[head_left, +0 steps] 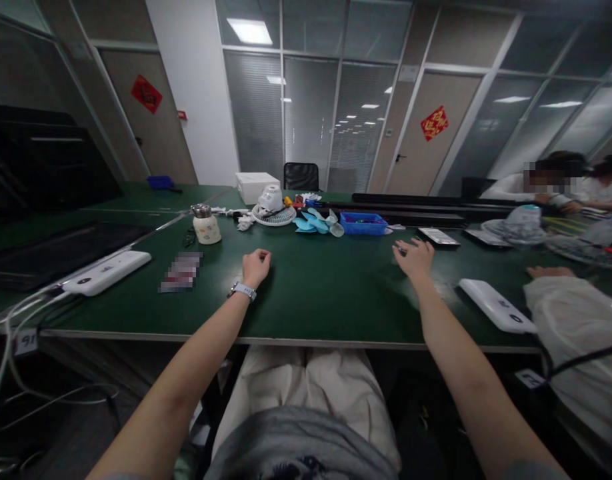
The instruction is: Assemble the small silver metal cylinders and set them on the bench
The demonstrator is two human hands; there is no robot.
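Both my arms reach out over a green table (316,293). My left hand (256,265) rests on the tabletop as a loose fist with nothing visible in it; a watch sits on its wrist. My right hand (414,257) lies on the table with its fingers spread, holding nothing. Farther back are a dismantled white fan (273,205), loose light-blue fan blades (316,222) and a blue tray (363,224) of small parts, all beyond both hands.
A cream mug with a metal lid (205,225) stands back left. White power strips lie at left (106,272) and right (497,305). A white box (257,186) sits at the far edge. A co-worker's sleeve (571,320) lies at right; other people sit farther back.
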